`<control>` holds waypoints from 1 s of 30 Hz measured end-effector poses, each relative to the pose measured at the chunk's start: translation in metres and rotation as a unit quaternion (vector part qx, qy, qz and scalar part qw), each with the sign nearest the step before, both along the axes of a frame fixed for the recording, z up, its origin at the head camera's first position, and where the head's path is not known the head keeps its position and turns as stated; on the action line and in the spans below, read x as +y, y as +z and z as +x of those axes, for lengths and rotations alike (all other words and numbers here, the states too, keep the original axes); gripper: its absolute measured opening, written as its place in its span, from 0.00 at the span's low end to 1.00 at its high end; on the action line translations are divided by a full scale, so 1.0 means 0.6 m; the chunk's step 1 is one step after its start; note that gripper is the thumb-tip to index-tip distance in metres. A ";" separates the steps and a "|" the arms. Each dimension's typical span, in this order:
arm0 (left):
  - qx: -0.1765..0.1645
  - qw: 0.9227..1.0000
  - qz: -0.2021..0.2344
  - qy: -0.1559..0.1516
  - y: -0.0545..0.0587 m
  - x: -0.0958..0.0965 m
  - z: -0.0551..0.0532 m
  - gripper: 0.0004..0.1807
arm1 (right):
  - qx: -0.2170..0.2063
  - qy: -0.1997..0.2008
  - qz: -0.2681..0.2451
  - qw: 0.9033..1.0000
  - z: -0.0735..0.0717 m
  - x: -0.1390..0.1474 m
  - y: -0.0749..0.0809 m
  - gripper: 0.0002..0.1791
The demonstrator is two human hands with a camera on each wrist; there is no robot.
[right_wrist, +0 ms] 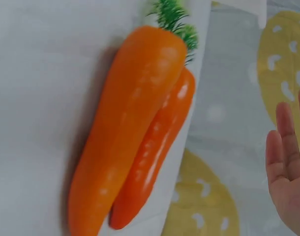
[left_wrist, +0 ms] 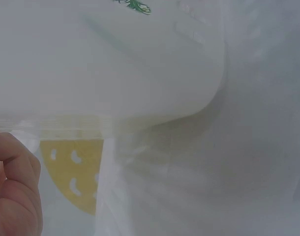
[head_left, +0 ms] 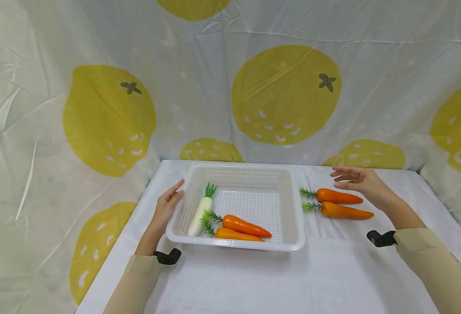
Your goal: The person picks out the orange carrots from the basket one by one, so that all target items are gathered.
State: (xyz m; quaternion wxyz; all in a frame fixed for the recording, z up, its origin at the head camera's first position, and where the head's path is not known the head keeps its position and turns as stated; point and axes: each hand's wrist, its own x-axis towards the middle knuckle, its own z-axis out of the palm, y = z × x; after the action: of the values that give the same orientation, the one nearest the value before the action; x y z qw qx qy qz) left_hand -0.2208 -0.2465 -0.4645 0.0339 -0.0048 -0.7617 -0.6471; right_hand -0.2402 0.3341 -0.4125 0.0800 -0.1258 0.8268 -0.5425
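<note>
A white perforated plastic basket (head_left: 250,245) stands on the table, holding a white radish (head_left: 201,216) with a green top and two orange carrots (head_left: 246,226). At its left side is my left hand (head_left: 167,208), index finger and thumb extended near the rim; whether they touch it is hard to tell. Two more carrots with leafy green tops, a far one (head_left: 338,196) and a near one (head_left: 344,211), lie side by side right of the basket. Above and just behind them hovers my right hand (head_left: 362,181), fingers loosely extended and holding nothing. Those carrots fill the middle of the right wrist view.
A white cloth (head_left: 254,283) covers the table. Behind and to the left hangs a pale curtain (head_left: 199,87) printed with yellow lemons, meeting the table's back edge. A black wrist camera mount sits at each sleeve cuff.
</note>
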 end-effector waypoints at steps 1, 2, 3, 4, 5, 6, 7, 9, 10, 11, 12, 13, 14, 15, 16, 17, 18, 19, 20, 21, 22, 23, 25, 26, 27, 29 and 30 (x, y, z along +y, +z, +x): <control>0.002 1.000 -0.002 0.001 0.000 0.000 0.000 0.27 | 0.002 0.003 -0.018 1.000 -0.001 -0.006 0.007 0.29; 0.004 1.000 -0.004 0.000 0.000 0.000 0.000 0.27 | 0.004 0.005 -0.034 0.999 -0.003 -0.011 0.014 0.29; 0.005 1.000 -0.004 0.002 0.000 0.001 0.000 0.27 | 0.005 0.007 -0.046 0.999 -0.004 -0.017 0.021 0.29; 0.004 1.000 -0.004 0.002 0.000 0.001 0.000 0.27 | 0.005 0.007 -0.051 0.999 -0.005 -0.024 0.028 0.29; 0.003 1.000 -0.001 0.004 0.001 0.002 0.001 0.27 | 0.003 0.006 -0.056 0.998 -0.006 -0.030 0.036 0.29; 0.003 1.000 -0.002 0.003 0.001 0.002 0.001 0.27 | 0.003 0.008 -0.059 0.998 -0.007 -0.036 0.043 0.29; 0.001 1.000 0.001 0.004 0.001 0.002 0.002 0.27 | 0.003 0.011 -0.057 0.998 -0.008 -0.043 0.050 0.29; -0.001 1.000 0.004 0.005 0.002 0.003 0.002 0.26 | 0.007 0.020 -0.057 0.998 -0.012 -0.057 0.065 0.29; -0.002 1.000 0.003 0.004 0.002 0.002 0.002 0.26 | 0.007 0.022 -0.062 0.998 -0.013 -0.064 0.072 0.28; -0.002 1.000 0.002 0.004 0.002 0.002 0.003 0.26 | 0.008 0.024 -0.067 0.997 -0.015 -0.072 0.078 0.28; -0.002 1.000 0.000 0.003 0.001 0.002 0.003 0.27 | 0.011 0.027 -0.069 0.997 -0.017 -0.080 0.085 0.28; -0.001 1.000 0.002 0.004 0.001 0.003 0.003 0.26 | 0.013 0.029 -0.071 0.997 -0.018 -0.089 0.091 0.28; 0.001 1.000 0.001 0.004 0.000 0.002 0.003 0.27 | 0.013 0.027 -0.076 0.997 -0.019 -0.098 0.098 0.27; 0.004 1.000 0.001 0.005 0.000 0.002 0.003 0.27 | 0.013 0.025 -0.081 0.996 -0.021 -0.107 0.104 0.27; 0.009 1.000 -0.001 0.002 -0.001 0.002 0.003 0.27 | 0.014 0.022 -0.082 0.996 -0.021 -0.116 0.110 0.27; 0.014 1.000 0.000 0.002 -0.002 0.002 0.003 0.27 | 0.013 0.020 -0.083 0.996 -0.023 -0.125 0.116 0.27; 0.021 1.000 0.000 0.000 -0.003 0.001 0.002 0.27 | 0.014 0.020 -0.085 0.996 -0.023 -0.134 0.121 0.27; 0.031 0.999 0.007 -0.001 -0.004 0.001 0.002 0.26 | 0.015 0.019 -0.088 0.996 -0.025 -0.143 0.126 0.27; 0.036 0.999 0.007 -0.003 -0.005 0.001 0.001 0.26 | 0.015 0.019 -0.091 0.996 -0.026 -0.151 0.132 0.27; 0.041 0.999 0.008 -0.004 -0.005 0.001 0.000 0.26 | 0.015 0.021 -0.096 0.995 -0.028 -0.160 0.136 0.27; 0.043 0.999 0.008 -0.006 -0.005 0.001 0.000 0.26 | 0.016 0.025 -0.101 0.994 -0.030 -0.169 0.140 0.27; 0.040 0.999 0.010 -0.003 -0.005 0.001 -0.001 0.26 | 0.016 0.033 -0.108 0.994 -0.031 -0.178 0.144 0.28; 0.031 0.999 0.011 0.001 -0.003 0.001 0.000 0.26 | 0.016 0.051 -0.114 0.992 -0.035 -0.196 0.149 0.28; 0.021 1.000 0.004 0.005 -0.001 0.002 0.000 0.26 | 0.015 0.061 -0.116 0.991 -0.036 -0.206 0.150 0.29; 0.013 1.000 0.003 0.007 0.000 0.002 0.001 0.26 | 0.015 0.072 -0.121 0.990 -0.038 -0.215 0.150 0.29; 0.000 1.000 0.000 0.012 0.003 0.003 0.003 0.26 | 0.014 0.088 -0.127 0.988 -0.040 -0.233 0.148 0.29; -0.003 1.000 -0.002 0.010 0.004 0.003 0.004 0.27 | 0.013 0.092 -0.131 0.987 -0.042 -0.243 0.146 0.28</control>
State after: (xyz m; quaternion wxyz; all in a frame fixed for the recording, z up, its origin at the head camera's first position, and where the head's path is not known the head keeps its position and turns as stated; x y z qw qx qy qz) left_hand -0.2185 -0.2450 -0.4622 0.0382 0.0053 -0.7629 -0.6454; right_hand -0.2651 0.1885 -0.3248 0.1016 -0.2183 0.7342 -0.6348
